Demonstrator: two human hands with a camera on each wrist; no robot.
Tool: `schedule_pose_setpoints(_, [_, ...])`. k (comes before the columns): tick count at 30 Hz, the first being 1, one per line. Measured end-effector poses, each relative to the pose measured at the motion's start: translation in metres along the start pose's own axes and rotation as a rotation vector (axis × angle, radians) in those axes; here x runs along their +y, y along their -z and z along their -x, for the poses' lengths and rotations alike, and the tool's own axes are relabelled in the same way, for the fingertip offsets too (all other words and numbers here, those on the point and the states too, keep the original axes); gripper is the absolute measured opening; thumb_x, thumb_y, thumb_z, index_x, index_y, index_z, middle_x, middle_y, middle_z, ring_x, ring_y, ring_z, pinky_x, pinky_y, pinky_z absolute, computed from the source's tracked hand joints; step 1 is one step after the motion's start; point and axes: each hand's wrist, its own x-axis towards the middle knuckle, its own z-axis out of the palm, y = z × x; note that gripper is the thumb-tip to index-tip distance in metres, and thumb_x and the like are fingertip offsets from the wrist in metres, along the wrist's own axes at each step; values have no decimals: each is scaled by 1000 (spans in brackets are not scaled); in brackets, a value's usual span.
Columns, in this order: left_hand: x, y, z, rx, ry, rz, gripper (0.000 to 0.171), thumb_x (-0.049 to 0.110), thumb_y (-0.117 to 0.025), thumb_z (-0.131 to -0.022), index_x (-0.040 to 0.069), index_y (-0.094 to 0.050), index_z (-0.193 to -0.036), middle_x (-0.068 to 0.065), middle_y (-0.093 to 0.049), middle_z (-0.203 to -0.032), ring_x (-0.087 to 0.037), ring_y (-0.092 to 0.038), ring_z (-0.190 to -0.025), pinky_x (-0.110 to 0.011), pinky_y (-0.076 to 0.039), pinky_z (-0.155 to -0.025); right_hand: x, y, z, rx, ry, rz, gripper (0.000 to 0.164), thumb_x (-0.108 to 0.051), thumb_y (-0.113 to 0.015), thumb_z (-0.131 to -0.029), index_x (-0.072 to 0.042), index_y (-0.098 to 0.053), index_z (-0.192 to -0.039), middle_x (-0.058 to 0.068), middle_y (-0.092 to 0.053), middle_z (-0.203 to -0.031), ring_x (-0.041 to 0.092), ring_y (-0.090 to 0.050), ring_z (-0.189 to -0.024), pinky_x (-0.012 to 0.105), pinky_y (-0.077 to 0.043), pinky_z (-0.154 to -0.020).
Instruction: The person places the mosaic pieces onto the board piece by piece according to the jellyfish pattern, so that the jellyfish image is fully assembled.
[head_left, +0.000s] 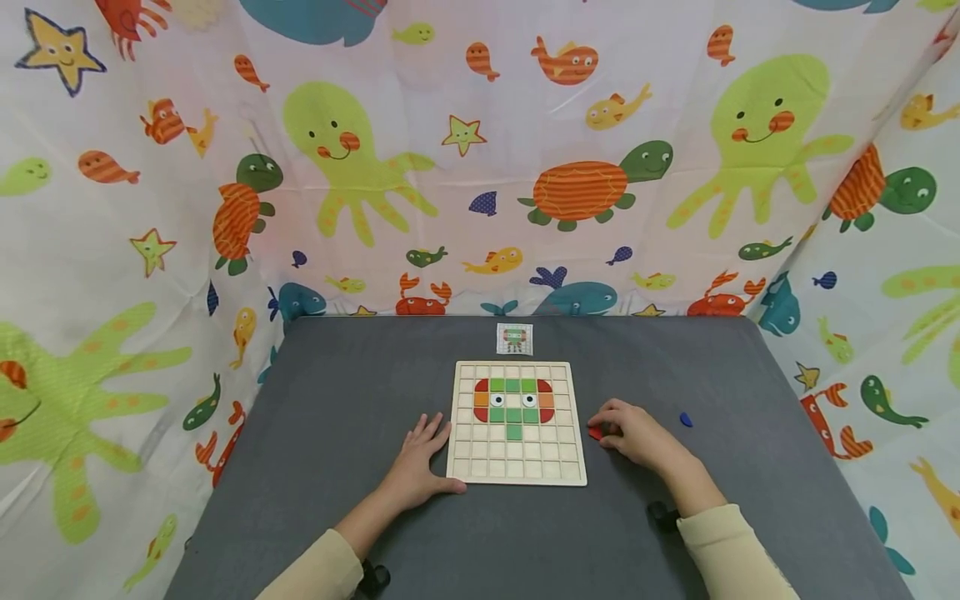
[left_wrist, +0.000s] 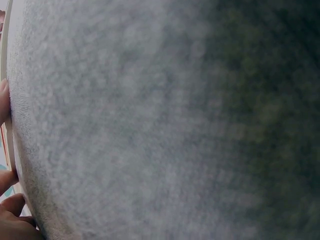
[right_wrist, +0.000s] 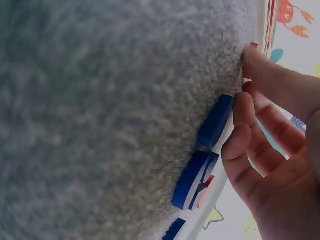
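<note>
A square wooden grid board (head_left: 480,468) lies on the grey table, bearing green, red and orange tiles and two eye tiles (head_left: 529,400) arranged as a face. My left hand (head_left: 415,468) rests at the board's left side with its fingers spread, the thumb touching the lower left corner. To the right of the board, my right hand (head_left: 639,435) pinches a small red piece (head_left: 595,433) between thumb and fingers. In the right wrist view, several blue pieces (right_wrist: 216,122) lie close by the curled fingers, with a red-orange one (right_wrist: 206,192) partly hidden behind them.
A small pattern card (head_left: 514,339) lies behind the board near the table's back edge. One blue piece (head_left: 686,419) is on the table right of my right hand. A curtain printed with sea animals (head_left: 465,208) hangs around the table (head_left: 352,375). Mostly blurred cloth fills the left wrist view.
</note>
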Motion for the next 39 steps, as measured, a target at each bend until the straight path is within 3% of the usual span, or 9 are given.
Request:
schedule_pose_setpoints(5, [0,-1,-1,0,5,-3,115,55,-90,-67,15,-34,-159,-5,-22,-169,-32,-6,-158,-57,-14,-125,2,-2,-3,31,7,38,18,-15,-82,-86,-10,-73,-100,3,-62,-100,13,-54,-76,28,-48,-67])
schedule_pose_setpoints(15, [-1,-3,-1,0,14,-10,116,55,-90,-66,15,-34,-159,-5,-22,-169,-32,-6,-158,-58,-14,-125,5,-3,-6,38,45,55,14,-12,-81,-86,-11,-74,-98,-1,-63,-93,11,-54,-76,29,-49,-68])
schedule_pose_setpoints(22, [-1,-2,-1,2,4,-7,116,55,-90,-66,13,-34,-159,-6,-22,-169,-32,-6,-158,-58,-15,-125,3,-7,-7,79,45,101,11,-22,-79,-89,-16,-71,-95,-6,-61,-89,7,-52,-75,31,-50,-70])
schedule_pose_setpoints(27, [0,-2,0,-1,2,-10,116,55,-90,-66,14,-34,-159,-6,-21,-169,-32,-6,-158,-58,-15,-125,-9,-5,-10,134,115,121,18,-25,-80,-88,-15,-73,-101,-4,-64,-93,8,-54,-78,34,-54,-74])
schedule_pose_setpoints(33, [-1,-2,0,1,9,-10,116,55,-90,-66,14,-34,-159,-6,-22,-169,-32,-6,-158,-57,-14,-125,-28,-4,-18,165,187,113,20,-23,-82,-86,-15,-73,-102,-4,-65,-95,6,-53,-76,29,-52,-69])
schedule_pose_setpoints(39, [-1,-2,-2,-4,23,-9,116,55,-90,-65,15,-34,-159,-4,-21,-169,-30,-5,-158,-57,-14,-125,-45,-6,-28,148,238,133,22,-25,-80,-87,-13,-73,-104,-4,-65,-97,8,-54,-76,27,-50,-66])
